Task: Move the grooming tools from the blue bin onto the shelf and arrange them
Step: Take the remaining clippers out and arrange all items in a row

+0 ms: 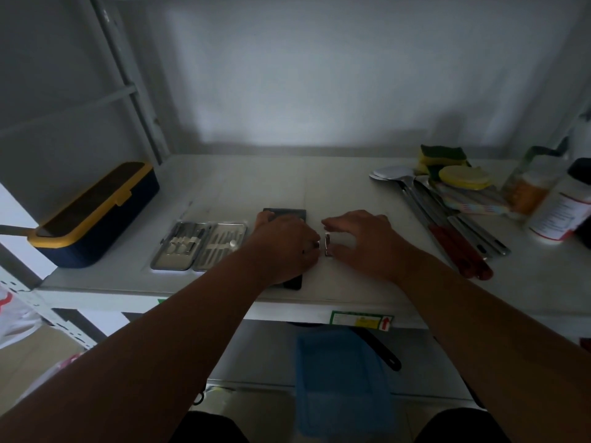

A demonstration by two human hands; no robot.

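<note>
both hands (287, 243) (361, 238) around a small metal clipper (328, 245) on the shelf (319, 193)

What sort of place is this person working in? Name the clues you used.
Probably a household storage or utility area: a white metal shelf against a plain wall holds mixed goods, with an open manicure kit, sponges, cooking utensils and bottles.

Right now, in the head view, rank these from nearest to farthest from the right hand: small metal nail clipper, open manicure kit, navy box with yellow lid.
1. Small metal nail clipper, beside the right hand.
2. Open manicure kit, left.
3. Navy box with yellow lid, far left.
</note>
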